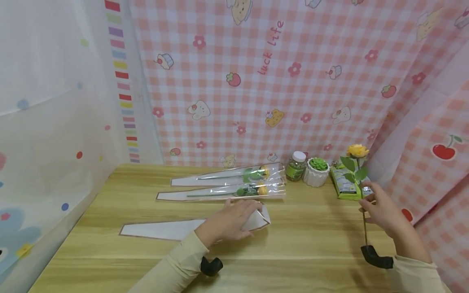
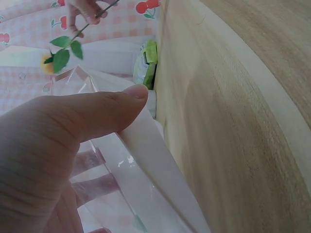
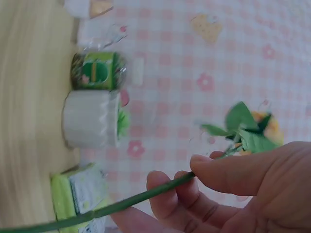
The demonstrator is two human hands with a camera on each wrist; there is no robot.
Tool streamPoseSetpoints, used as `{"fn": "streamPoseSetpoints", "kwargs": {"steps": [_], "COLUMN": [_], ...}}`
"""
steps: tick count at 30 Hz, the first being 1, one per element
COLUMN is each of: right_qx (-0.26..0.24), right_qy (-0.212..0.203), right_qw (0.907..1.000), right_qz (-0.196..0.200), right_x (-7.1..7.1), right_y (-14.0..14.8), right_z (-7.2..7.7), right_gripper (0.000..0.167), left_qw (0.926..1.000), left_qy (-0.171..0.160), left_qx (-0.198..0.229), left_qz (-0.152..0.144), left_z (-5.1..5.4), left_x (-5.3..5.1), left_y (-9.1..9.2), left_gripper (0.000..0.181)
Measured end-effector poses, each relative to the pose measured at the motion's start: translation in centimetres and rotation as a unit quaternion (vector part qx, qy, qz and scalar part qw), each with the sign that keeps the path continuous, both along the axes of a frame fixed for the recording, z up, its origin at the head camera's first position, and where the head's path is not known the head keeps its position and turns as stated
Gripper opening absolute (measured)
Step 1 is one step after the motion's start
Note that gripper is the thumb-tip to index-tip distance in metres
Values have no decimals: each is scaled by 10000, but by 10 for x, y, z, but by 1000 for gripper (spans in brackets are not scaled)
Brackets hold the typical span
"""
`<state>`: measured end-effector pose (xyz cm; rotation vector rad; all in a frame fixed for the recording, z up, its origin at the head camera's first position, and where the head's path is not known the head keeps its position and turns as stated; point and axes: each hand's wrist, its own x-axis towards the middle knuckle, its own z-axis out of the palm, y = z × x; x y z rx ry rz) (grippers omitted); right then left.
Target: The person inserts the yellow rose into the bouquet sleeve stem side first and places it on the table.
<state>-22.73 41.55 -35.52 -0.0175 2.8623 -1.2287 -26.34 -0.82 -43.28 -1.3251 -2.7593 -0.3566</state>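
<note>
My right hand pinches the stem of a yellow artificial rose between thumb and fingers. The rose stands upright at the right, its bloom and green leaves above the hand. In the right wrist view the green stem runs across the fingers. On the left, my left hand grips the wide end of a white and clear flower sleeve. The left wrist view shows the thumb on one side of the sleeve and other fingers seen through the clear film.
Two sleeves, each with a yellow rose inside, a back one and a nearer one, lie behind the left hand. A lidded jar, a white potted succulent and a green packet stand along the back.
</note>
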Motion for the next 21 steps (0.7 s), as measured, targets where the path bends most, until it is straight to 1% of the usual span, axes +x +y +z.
{"fn": "streamPoseSetpoints", "kwargs": {"steps": [7, 9, 11, 15, 18, 21], "right_qx": [-280, -484, -795, -1541, -2100, -2510], "right_qy": [463, 596, 705, 931, 1124, 1298], "right_qw": [9985, 9970, 9943, 9834, 9706, 9582], "right_qz": [-48, -14, 45, 210, 340, 448], "right_x": [-1, -2, -4, -5, -5, -5], "right_y": [-24, -31, -39, -52, -59, -67], "right_z": [8, 9, 10, 12, 14, 16], "right_gripper": [51, 50, 49, 41, 36, 35], "left_qw": [10000, 10000, 10000, 10000, 9999, 9999], "left_qy": [41, 36, 25, 35, 55, 74], "left_qx": [-45, -60, -65, -82, -88, -85], "left_qz": [2, -2, -1, 3, 6, 8], "left_z": [0, 0, 1, 1, 2, 3], "left_x": [-1, -1, -1, -1, -1, -1], "left_y": [1, 1, 1, 1, 1, 1], "left_gripper": [75, 75, 74, 74, 74, 73]}}
